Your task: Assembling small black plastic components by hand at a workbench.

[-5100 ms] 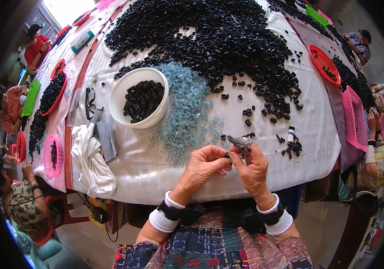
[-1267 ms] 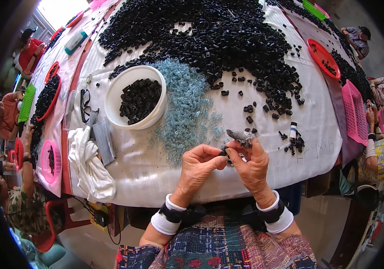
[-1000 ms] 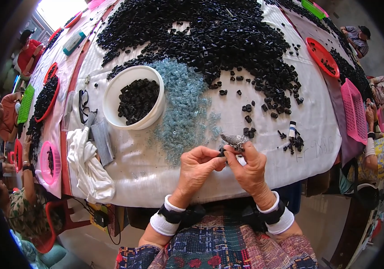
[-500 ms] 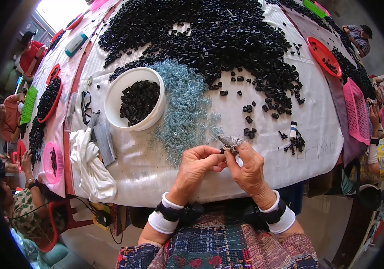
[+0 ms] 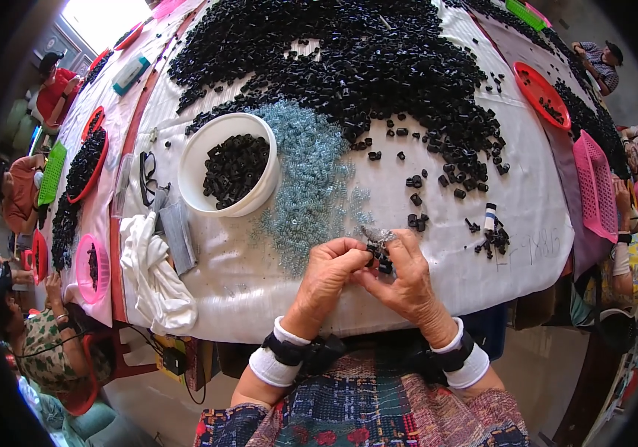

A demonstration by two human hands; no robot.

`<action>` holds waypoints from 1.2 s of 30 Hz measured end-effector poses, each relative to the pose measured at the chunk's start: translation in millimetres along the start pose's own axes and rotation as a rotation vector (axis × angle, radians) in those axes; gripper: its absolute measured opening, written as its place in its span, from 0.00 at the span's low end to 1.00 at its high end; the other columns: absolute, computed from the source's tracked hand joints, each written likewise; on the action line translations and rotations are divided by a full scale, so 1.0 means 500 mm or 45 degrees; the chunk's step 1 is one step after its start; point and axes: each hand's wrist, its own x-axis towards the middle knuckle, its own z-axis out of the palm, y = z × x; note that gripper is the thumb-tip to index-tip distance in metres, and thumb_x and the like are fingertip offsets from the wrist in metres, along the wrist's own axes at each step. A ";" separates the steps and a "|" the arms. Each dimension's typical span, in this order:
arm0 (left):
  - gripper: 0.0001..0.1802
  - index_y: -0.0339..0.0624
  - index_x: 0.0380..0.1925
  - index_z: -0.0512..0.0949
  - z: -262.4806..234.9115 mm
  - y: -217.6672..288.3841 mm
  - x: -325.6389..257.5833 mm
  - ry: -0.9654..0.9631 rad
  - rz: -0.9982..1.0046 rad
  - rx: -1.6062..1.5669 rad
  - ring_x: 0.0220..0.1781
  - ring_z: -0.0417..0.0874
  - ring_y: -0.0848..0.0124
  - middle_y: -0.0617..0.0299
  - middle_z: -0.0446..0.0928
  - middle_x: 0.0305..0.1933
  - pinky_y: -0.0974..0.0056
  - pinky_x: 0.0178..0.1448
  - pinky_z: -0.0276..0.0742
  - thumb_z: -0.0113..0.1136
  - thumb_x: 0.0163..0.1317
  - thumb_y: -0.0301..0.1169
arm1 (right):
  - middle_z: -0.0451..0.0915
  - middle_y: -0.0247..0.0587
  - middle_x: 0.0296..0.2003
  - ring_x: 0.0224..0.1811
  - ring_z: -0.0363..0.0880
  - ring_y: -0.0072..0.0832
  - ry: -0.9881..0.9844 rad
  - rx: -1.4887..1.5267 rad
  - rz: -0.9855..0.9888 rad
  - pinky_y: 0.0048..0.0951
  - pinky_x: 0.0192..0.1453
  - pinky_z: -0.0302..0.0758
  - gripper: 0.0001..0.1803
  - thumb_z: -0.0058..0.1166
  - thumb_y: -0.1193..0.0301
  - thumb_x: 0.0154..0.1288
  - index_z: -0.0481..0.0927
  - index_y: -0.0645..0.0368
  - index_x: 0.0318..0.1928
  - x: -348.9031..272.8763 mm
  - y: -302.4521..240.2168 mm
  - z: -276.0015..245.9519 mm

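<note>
both hands meet just above the near edge of the table, fingertips together. the left hand point(image 5: 332, 270) and right hand point(image 5: 407, 277) are pinched nearly closed round a small black part point(image 5: 383, 261) with a spring point(image 5: 377, 236) sticking up from it; the part sits between the two thumbs and forefingers, clear of the cloth. which hand carries the spring alone i cannot tell, since the fingers hide the join.

the part looks like hard moulded plastic: light, stiff, not fragile, but small enough to slip or flick away, so it is best taken by its flat sides with the fingertips. the spring would be springy and snaggy, prone to tangling with its neighbours, and probably wants holding by its end coils rather than squeezed in the middle.

the table point(image 5: 230, 287) is covered with a white cloth, soft enough to stop pieces rolling. a great heap of black parts point(image 5: 349, 52) fills the far side, with strays scattered toward the hands. a pile of pale blue springs point(image 5: 308, 175) lies just beyond the left hand, and a white bowl point(image 5: 198, 160) partly filled with black parts stands beside it. a white rag point(image 5: 151, 272) and glasses point(image 5: 146, 175) lie to the left.

other people sit round the table with red, pink and green trays; the room is crowded and sunlit.
</note>
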 end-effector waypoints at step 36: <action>0.07 0.34 0.30 0.80 -0.014 0.008 -0.003 -0.167 -0.048 0.300 0.31 0.80 0.77 0.62 0.79 0.29 0.74 0.37 0.77 0.61 0.57 0.29 | 0.72 0.45 0.25 0.29 0.73 0.42 0.024 -0.250 -0.085 0.36 0.32 0.72 0.13 0.65 0.73 0.43 0.74 0.64 0.28 -0.013 -0.002 -0.032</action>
